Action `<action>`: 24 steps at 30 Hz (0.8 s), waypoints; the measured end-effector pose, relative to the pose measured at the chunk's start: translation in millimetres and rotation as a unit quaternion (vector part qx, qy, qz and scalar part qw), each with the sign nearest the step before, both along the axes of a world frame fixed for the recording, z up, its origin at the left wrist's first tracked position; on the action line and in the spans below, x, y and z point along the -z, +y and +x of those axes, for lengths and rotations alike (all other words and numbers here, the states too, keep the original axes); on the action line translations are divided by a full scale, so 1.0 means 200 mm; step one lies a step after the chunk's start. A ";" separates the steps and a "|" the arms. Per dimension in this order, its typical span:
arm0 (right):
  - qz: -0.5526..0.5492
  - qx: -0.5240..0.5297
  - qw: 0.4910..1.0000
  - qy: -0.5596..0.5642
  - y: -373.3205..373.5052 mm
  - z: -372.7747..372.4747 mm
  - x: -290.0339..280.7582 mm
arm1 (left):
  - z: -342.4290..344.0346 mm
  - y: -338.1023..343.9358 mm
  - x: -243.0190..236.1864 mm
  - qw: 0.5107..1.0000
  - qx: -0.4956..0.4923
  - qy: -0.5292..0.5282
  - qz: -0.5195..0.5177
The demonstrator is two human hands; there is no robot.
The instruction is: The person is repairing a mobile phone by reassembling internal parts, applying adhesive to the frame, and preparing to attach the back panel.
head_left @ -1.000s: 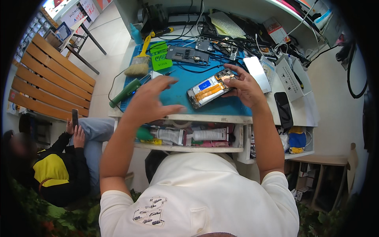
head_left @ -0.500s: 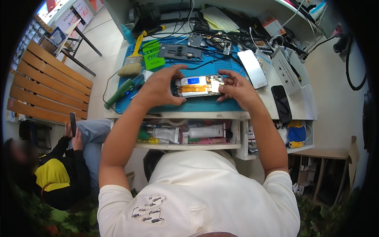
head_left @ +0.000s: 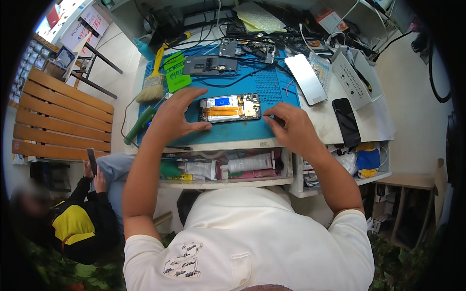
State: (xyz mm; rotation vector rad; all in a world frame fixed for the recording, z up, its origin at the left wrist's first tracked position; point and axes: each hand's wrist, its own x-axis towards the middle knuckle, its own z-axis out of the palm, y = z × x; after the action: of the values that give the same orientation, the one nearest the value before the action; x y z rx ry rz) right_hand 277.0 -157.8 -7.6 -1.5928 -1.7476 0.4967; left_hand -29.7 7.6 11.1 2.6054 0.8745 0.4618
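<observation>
Blue mat (head_left: 272, 92) covers the middle of the bench (head_left: 340, 131), and everything below is placed from it. An open drawer (head_left: 223, 167) hangs under its near edge, holding tubes and a green handle. Left of the mat stands a slatted wooden bench seat (head_left: 53, 121); below that sits another person (head_left: 73, 218) holding up a dark phone.

On the mat's centre lies the opened phone (head_left: 229, 107), back cover off, flat, with an orange ribbon cable across its battery. The left hand (head_left: 174, 116) rests at the phone's left end, fingers spread, thumb along the near edge and fingertips over the top corner; it touches the phone without gripping it. The right hand (head_left: 289, 127) lies on the mat just right of the phone, fingers loosely curled together, fingertips touching or nearly touching the phone's right end.

At the mat's right edge lies a grey panel (head_left: 306, 80); farther right, a black phone (head_left: 346, 121). On the mat's far left sit a brush (head_left: 153, 82) and green cards (head_left: 175, 72).
</observation>
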 end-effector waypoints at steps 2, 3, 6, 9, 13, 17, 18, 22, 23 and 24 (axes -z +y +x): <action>0.018 -0.009 0.999 -0.025 -0.02 -0.03 0.02 | -0.02 -0.04 0.01 0.999 -0.026 0.009 0.034; 0.022 -0.013 0.998 -0.050 -0.02 -0.05 0.02 | -0.04 -0.07 0.02 0.999 -0.013 -0.002 0.038; 0.024 -0.024 0.992 -0.119 -0.01 -0.09 0.03 | -0.08 -0.14 0.06 0.998 0.014 -0.026 0.051; 0.013 -0.033 0.989 -0.146 -0.01 -0.10 0.01 | -0.10 -0.21 0.10 0.997 0.020 -0.029 0.075; -0.004 -0.032 0.990 -0.139 -0.01 -0.10 0.00 | -0.13 -0.22 0.11 0.995 0.021 -0.018 0.093; 0.022 -0.040 0.989 -0.137 -0.01 -0.09 0.00 | -0.13 -0.21 0.12 0.995 0.040 0.005 0.091; 0.023 -0.043 0.990 -0.136 0.00 -0.09 -0.01 | -0.13 -0.21 0.09 0.996 0.034 0.004 0.088; 0.015 -0.046 0.991 -0.122 0.01 -0.08 -0.01 | -0.11 -0.20 0.02 0.996 0.043 0.021 0.078; 0.012 -0.045 0.992 -0.119 0.01 -0.08 -0.01 | -0.10 -0.20 0.00 0.996 0.043 0.022 0.076; 0.007 -0.044 0.992 -0.115 0.01 -0.08 -0.01 | -0.10 -0.19 -0.02 0.996 0.042 0.024 0.072</action>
State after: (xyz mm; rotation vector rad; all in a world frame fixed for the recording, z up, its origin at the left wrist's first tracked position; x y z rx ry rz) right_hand 261.0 -156.0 -5.7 -1.6198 -1.9950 0.3516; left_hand -49.1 -31.1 15.5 2.7838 0.7703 0.4566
